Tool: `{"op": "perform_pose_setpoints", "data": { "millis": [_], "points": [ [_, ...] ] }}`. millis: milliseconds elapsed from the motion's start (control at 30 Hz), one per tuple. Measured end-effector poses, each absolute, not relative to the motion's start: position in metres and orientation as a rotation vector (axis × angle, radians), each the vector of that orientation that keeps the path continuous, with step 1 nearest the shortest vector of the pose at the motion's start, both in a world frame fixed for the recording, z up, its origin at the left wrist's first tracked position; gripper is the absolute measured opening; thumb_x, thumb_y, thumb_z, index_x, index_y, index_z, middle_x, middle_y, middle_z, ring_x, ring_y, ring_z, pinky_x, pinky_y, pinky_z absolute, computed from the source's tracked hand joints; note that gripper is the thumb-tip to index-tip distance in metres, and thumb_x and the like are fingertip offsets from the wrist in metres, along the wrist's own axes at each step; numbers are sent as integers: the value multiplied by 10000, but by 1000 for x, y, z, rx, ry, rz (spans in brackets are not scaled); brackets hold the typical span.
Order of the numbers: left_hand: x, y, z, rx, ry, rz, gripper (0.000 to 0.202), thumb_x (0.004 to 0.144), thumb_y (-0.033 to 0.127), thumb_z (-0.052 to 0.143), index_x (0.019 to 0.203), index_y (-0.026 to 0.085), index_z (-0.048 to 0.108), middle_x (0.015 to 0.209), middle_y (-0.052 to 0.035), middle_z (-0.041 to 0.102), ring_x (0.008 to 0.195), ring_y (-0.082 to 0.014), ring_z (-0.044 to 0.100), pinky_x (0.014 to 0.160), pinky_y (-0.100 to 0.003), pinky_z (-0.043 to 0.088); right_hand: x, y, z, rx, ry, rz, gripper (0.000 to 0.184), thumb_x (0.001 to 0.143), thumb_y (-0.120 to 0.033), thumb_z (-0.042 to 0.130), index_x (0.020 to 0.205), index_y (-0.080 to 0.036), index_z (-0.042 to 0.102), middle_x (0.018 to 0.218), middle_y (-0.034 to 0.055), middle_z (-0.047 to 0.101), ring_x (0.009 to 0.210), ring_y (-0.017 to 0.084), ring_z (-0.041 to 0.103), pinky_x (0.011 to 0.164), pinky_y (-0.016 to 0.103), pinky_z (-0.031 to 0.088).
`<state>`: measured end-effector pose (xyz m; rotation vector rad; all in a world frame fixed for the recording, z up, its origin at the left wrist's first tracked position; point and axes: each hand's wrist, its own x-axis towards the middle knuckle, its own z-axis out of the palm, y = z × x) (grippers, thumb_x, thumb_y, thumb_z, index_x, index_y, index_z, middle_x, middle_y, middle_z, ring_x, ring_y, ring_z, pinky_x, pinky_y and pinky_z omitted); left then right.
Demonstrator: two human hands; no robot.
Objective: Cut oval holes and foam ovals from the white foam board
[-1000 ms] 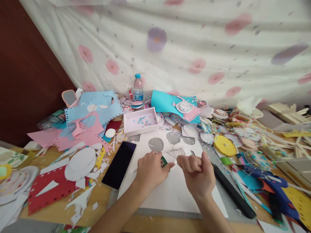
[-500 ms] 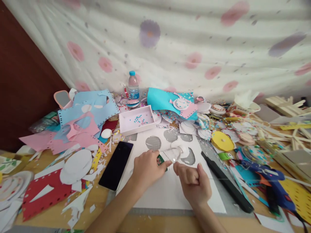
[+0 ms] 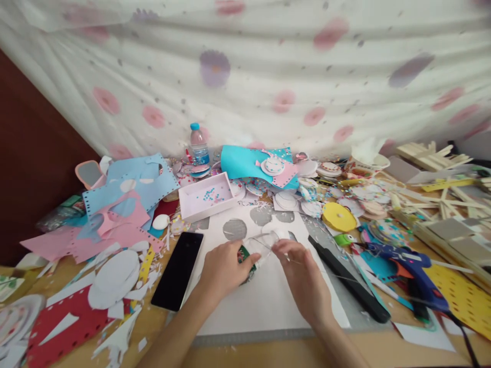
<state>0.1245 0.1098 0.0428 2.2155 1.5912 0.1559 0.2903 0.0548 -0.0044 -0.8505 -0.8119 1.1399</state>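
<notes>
Held in my left hand [image 3: 226,263] is a small clear plastic bottle [image 3: 264,245] with a green label, lying tilted with its narrower end up and to the right. Fingers and thumb wrap round its labelled part. My right hand [image 3: 307,278] is beside the bottle's clear end, fingers bent and fingertips close together against it. Whatever they pinch is too small to make out. A thin shiny strand [image 3: 341,276] runs from near these fingers toward the right. Beneath both hands lies a white sheet [image 3: 264,304] with round holes cut in it.
A black phone [image 3: 178,271] lies left of the sheet, a black cutter-like tool [image 3: 349,278] right of it. Farther right rests a blue glue gun [image 3: 406,260]. A shallow box [image 3: 207,199] with confetti and a water bottle [image 3: 199,145] stand behind. Paper scraps [image 3: 126,301] crowd the left.
My right hand has unfolded from a loose fist, and its fingertips now meet the bottle's clear end. My left hand keeps its hold. The whole view has shifted slightly.
</notes>
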Motion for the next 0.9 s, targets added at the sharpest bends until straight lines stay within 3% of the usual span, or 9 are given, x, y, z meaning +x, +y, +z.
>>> {"op": "perform_pose_setpoints", "data": {
  "millis": [67, 200, 333, 567, 900],
  "points": [
    [125, 108, 42, 2236, 1567, 189, 433, 892, 502, 507, 1191, 199, 590, 1074, -92, 707, 988, -287, 663, 779, -371, 500, 301, 51, -7, -942, -810, 1145, 325, 949, -529, 434, 947, -290, 655, 1025, 57, 557, 987, 234, 503, 916, 407, 404],
    [128, 103, 42, 2309, 1367, 334, 491, 922, 331, 514, 1386, 224, 394, 1403, -83, 517, 1261, -236, 508, 919, -353, 489, 317, 41, -10, -1100, -884, 1171, 369, 969, -531, 399, 918, -257, 641, 844, 31, 529, 764, 193, 493, 760, 343, 407],
    [128, 103, 41, 2364, 1226, 340, 397, 953, 281, 461, 1350, 295, 469, 1428, -41, 507, 1282, -226, 496, 986, -381, 472, 322, 35, -2, -1138, -978, 1210, 347, 965, -520, 428, 911, -237, 622, 774, 18, 539, 728, 181, 490, 712, 320, 397],
    [122, 114, 37, 2288, 1162, 412, 383, 947, 273, 489, 1327, 264, 529, 1396, -24, 552, 1282, -182, 505, 1071, -333, 408, 326, 36, 10, -1227, -1087, 1380, 355, 912, -530, 533, 881, -198, 656, 781, 28, 615, 675, 154, 511, 665, 297, 403],
    [120, 122, 31, 2238, 1150, 440, 380, 932, 281, 511, 1309, 253, 552, 1362, -23, 580, 1263, -185, 521, 1064, -339, 418, 327, 38, 17, -1264, -1110, 1472, 294, 860, -472, 633, 877, -179, 632, 728, -2, 606, 667, 122, 489, 618, 238, 378]
  ]
}}
